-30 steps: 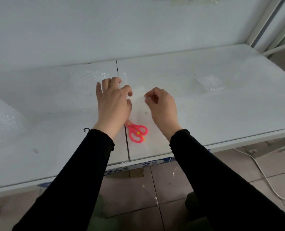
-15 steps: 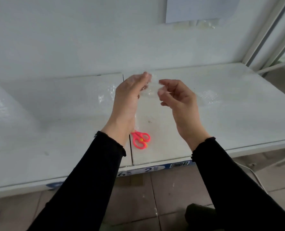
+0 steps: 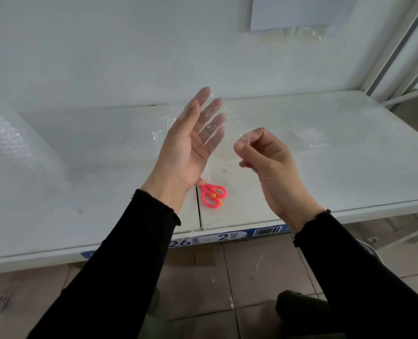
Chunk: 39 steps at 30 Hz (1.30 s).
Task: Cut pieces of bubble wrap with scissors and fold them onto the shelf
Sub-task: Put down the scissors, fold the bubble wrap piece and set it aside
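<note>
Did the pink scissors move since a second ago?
No. The scissors still lie just right of the shelf seam, near its front edge.

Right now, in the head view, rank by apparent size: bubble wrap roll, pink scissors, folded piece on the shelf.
1. bubble wrap roll
2. folded piece and pink scissors: alike, scissors partly hidden.
</note>
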Each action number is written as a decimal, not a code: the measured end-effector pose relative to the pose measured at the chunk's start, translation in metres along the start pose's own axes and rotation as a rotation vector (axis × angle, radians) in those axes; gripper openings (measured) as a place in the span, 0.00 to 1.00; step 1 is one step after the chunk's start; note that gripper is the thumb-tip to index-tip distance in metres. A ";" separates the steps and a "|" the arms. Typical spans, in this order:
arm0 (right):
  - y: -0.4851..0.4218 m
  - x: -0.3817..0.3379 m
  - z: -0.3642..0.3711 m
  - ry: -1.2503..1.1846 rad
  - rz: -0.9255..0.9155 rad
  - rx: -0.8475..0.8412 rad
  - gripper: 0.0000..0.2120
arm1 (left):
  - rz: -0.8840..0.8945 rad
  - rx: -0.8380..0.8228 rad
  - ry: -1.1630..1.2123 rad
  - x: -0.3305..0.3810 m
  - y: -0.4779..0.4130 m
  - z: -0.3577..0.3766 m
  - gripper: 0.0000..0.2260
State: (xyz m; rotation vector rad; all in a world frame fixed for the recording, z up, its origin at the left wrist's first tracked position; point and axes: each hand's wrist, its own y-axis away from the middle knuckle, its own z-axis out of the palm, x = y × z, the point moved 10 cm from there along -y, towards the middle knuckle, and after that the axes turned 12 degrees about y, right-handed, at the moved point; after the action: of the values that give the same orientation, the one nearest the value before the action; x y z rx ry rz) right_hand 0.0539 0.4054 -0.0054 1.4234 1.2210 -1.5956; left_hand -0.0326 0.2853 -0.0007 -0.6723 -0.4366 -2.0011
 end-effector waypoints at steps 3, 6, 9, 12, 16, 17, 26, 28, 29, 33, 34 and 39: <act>0.014 -0.037 -0.012 0.379 -0.275 0.186 0.06 | -0.044 0.170 0.079 -0.009 -0.003 -0.025 0.18; 0.034 -0.064 0.003 0.959 -0.571 0.267 0.03 | -0.130 0.280 0.167 -0.021 -0.001 -0.047 0.34; 0.044 -0.065 0.028 1.160 -0.751 0.201 0.04 | -0.198 0.160 0.290 -0.024 0.002 -0.037 0.34; 0.051 -0.059 0.048 1.093 -0.811 0.063 0.05 | -0.124 0.169 0.253 -0.017 0.000 -0.043 0.12; 0.049 -0.047 0.053 0.893 -0.699 -0.087 0.12 | -0.091 0.074 0.082 -0.011 0.004 -0.041 0.15; 0.046 -0.046 0.049 0.858 -0.656 -0.089 0.14 | -0.094 0.042 0.006 -0.012 0.007 -0.038 0.15; 0.014 -0.047 -0.020 0.620 -0.369 0.209 0.11 | -0.282 -0.115 -0.175 -0.057 0.028 -0.026 0.15; 0.013 -0.047 -0.020 0.636 -0.378 0.215 0.12 | -0.320 -0.143 -0.197 -0.061 0.032 -0.024 0.18; 0.012 -0.047 -0.020 0.643 -0.380 0.215 0.12 | -0.319 -0.155 -0.204 -0.061 0.033 -0.022 0.19; 0.011 -0.045 -0.019 0.662 -0.380 0.225 0.12 | -0.250 -0.193 -0.280 -0.058 0.037 -0.015 0.16; 0.011 -0.045 -0.019 0.666 -0.381 0.228 0.12 | -0.235 -0.192 -0.283 -0.057 0.037 -0.015 0.17; 0.010 -0.043 -0.019 0.654 -0.368 0.239 0.11 | -0.192 -0.172 -0.266 -0.053 0.039 -0.012 0.19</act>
State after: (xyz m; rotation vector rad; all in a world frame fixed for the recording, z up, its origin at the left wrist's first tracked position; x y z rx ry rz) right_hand 0.0774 0.4156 0.0352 2.0704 1.7904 -1.5998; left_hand 0.0193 0.2952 -0.0415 -1.0451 -0.5057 -2.1547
